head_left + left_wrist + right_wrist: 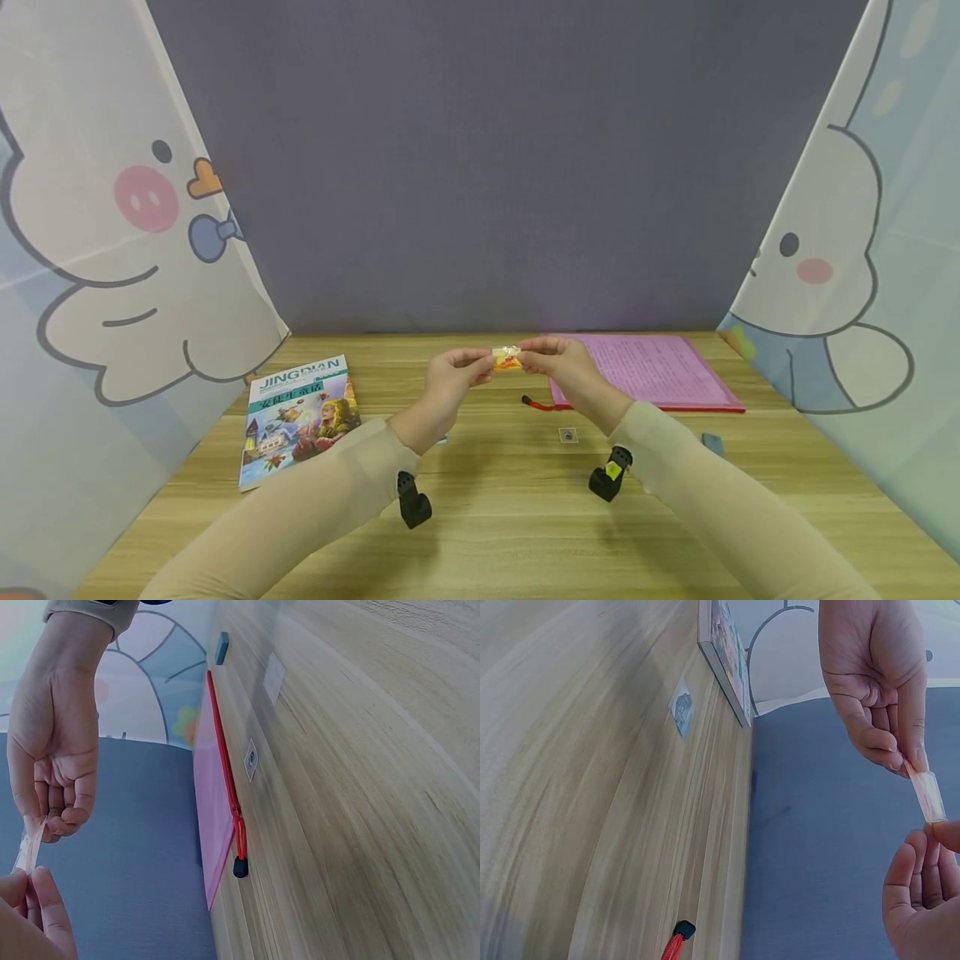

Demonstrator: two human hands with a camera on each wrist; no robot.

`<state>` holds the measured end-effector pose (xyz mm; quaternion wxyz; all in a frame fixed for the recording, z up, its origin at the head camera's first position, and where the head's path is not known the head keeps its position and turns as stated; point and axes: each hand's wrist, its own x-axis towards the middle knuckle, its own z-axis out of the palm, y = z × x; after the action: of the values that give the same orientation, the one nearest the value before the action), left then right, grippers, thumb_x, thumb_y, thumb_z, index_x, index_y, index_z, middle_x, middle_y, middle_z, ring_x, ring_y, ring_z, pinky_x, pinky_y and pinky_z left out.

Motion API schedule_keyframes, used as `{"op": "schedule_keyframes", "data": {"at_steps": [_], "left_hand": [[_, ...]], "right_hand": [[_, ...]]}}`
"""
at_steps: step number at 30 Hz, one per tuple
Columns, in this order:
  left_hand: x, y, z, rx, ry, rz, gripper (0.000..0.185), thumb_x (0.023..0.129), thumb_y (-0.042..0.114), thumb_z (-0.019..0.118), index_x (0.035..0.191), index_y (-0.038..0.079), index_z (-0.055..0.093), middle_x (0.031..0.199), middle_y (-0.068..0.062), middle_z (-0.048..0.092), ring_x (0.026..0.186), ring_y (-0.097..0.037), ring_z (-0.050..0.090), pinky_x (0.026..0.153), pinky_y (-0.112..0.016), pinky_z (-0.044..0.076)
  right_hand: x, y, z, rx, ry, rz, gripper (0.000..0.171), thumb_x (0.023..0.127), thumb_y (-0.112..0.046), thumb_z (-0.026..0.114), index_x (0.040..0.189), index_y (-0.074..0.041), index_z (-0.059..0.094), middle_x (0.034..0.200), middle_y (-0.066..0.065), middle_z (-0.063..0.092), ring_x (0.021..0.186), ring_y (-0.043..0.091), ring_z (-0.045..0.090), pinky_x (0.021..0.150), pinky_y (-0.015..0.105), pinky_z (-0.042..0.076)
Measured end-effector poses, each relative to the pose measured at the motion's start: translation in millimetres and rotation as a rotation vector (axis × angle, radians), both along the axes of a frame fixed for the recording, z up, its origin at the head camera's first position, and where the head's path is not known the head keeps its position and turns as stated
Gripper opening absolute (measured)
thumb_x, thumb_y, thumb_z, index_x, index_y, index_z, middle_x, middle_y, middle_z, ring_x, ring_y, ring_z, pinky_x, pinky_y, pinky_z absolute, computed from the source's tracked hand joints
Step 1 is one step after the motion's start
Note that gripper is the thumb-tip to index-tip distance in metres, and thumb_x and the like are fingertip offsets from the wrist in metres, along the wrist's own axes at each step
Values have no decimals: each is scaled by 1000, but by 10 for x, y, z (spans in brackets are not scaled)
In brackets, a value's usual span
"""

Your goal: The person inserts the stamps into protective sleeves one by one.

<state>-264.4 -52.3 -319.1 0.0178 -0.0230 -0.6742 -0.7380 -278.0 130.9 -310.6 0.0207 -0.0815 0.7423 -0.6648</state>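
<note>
A small clear packet with yellow and orange print (506, 358) is held up above the table, stretched between both hands. My left hand (448, 390) pinches its left end between thumb and fingers. At the other end, my right hand (573, 371) pinches it the same way. From the left wrist view the packet (30, 846) appears edge-on, as a thin translucent strip. In the right wrist view the packet (928, 795) spans the short gap between the two sets of fingertips.
A colourful book (300, 421) lies at the left. A pink zip folder (652, 371) with red edging and a cord pull (538, 404) is at the back right. Nearby are a small printed square (568, 435), a blue-grey block (712, 443) and a small bluish card (682, 709).
</note>
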Motion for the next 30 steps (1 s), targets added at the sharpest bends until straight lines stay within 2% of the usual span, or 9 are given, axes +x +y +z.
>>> {"op": "schedule_keyframes", "data": {"at_steps": [3, 8, 13, 17, 22, 25, 28, 30], "left_hand": [[6, 0, -2, -2, 1, 0, 20, 89, 6, 69, 105, -5, 69, 91, -8, 71, 75, -12, 68, 88, -39, 57], [-6, 0, -25, -8, 6, 3, 20, 89, 5, 69, 106, -6, 68, 92, -9, 71, 74, -11, 68, 81, -32, 59], [-14, -2, -37, -27, -1, 17, 17, 89, 5, 69, 104, -3, 69, 92, -9, 70, 75, -13, 68, 77, -28, 59], [-12, -10, -31, -35, -7, 23, 17, 89, 5, 69, 104, -3, 69, 91, -9, 70, 76, -14, 68, 82, -34, 59], [-8, -30, -32, -39, -14, 17, 19, 89, 6, 70, 105, -3, 68, 88, -7, 69, 74, -13, 68, 85, -37, 58], [-5, -43, -38, -37, -22, 7, 22, 88, 5, 70, 109, -1, 67, 88, -7, 69, 74, -13, 67, 83, -34, 59], [-8, -54, -54, -38, -26, -8, 28, 89, 5, 69, 117, 3, 64, 89, -8, 70, 74, -14, 67, 80, -32, 59], [-13, -63, -70, -43, -24, -19, 32, 89, 5, 69, 120, 5, 62, 89, -10, 70, 75, -16, 68, 80, -31, 59]], "right_hand": [[2, -8, -14, -9, -6, -16, 31, 90, -10, 68, 117, 4, 64, 90, -6, 69, 84, 14, 64, 86, 27, 53], [5, -8, -35, 3, -3, -13, 31, 91, -11, 67, 117, 4, 63, 91, -5, 69, 84, 14, 64, 88, 29, 52], [13, 15, -37, -10, 5, 40, 35, 93, -8, 63, 126, 3, 58, 108, 6, 66, 89, 13, 63, 95, 37, 51], [2, 36, -50, -32, 42, 99, 40, 92, -4, 62, 131, 0, 54, 118, 11, 61, 93, 12, 62, 97, 42, 51], [12, 53, -77, 49, 92, 136, 41, 91, -3, 63, 131, -1, 54, 121, 14, 60, 95, 19, 65, 92, 36, 54], [28, 49, -89, 85, 100, 142, 41, 90, -4, 65, 130, -1, 56, 124, 16, 60, 99, 22, 65, 94, 38, 53], [39, 39, -102, 102, 85, 139, 41, 89, -6, 68, 129, -3, 57, 125, 17, 60, 99, 20, 65, 93, 36, 53], [40, 35, -116, 116, 69, 134, 41, 89, -7, 68, 129, -4, 57, 125, 18, 61, 98, 18, 65, 86, 32, 54]]}}
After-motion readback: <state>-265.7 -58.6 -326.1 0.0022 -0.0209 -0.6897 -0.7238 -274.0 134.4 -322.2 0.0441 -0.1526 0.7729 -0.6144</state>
